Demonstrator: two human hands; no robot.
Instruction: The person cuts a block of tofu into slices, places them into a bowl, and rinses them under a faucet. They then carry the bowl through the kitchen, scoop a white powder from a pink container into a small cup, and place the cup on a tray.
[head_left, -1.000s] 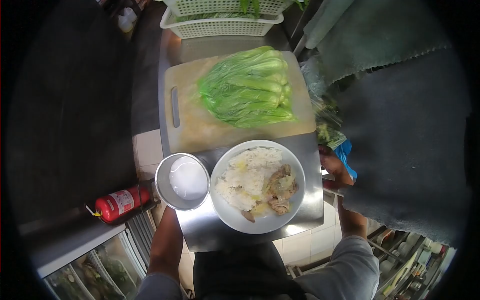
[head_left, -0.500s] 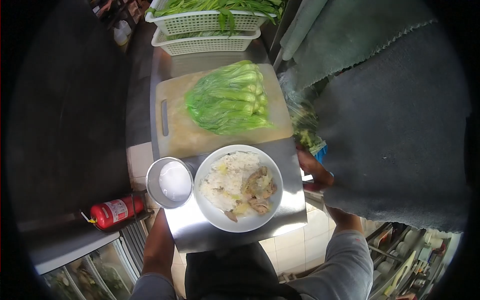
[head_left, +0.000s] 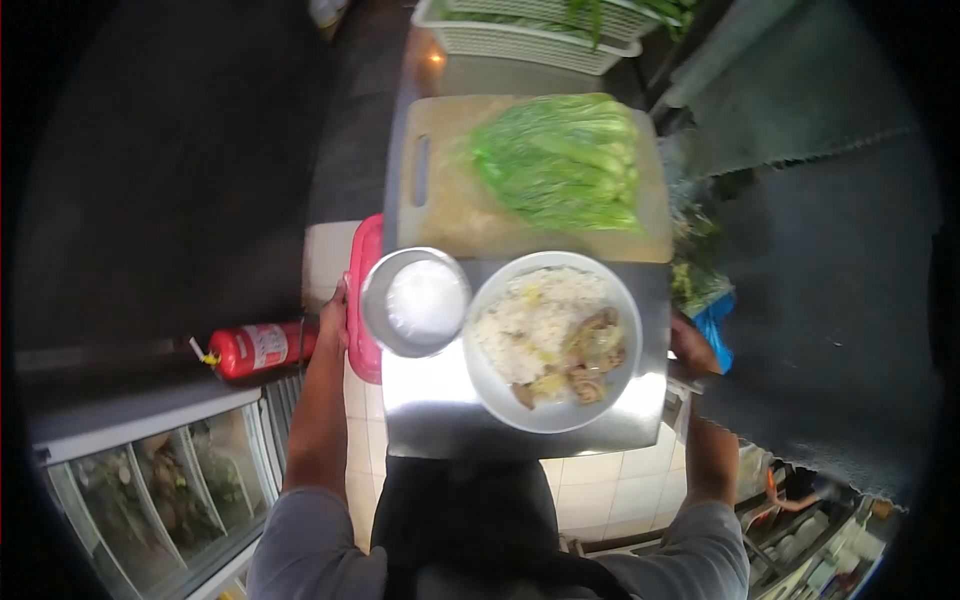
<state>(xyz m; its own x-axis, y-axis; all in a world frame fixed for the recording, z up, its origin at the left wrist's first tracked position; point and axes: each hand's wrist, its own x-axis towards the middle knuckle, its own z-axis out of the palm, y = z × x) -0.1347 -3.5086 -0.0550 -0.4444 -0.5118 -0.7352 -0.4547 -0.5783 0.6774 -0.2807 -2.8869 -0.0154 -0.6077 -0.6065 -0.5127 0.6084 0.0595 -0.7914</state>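
Currently, the left hand (head_left: 336,312) grips the pink tub (head_left: 370,238) left of the steel table (head_left: 425,400); presumably light, semi-stiff plastic, best held by its rim. The right hand (head_left: 692,345): grip obscured, cannot tell.

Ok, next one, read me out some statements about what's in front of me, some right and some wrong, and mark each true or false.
1. Greens lie on the cutting board. True.
2. The left hand is at the edge of a pink plastic thing, and the right hand is near some blue plastic. True.
3. A bowl of rice and meat stands on the metal table, beside a metal cup. True.
4. The cup is to the right of the bowl. False: it is to the left.
5. The meat lies left of the rice. False: it lies towards the bowl's lower right.
6. The pink thing shows beyond the table's right edge. False: it shows beyond the left edge.
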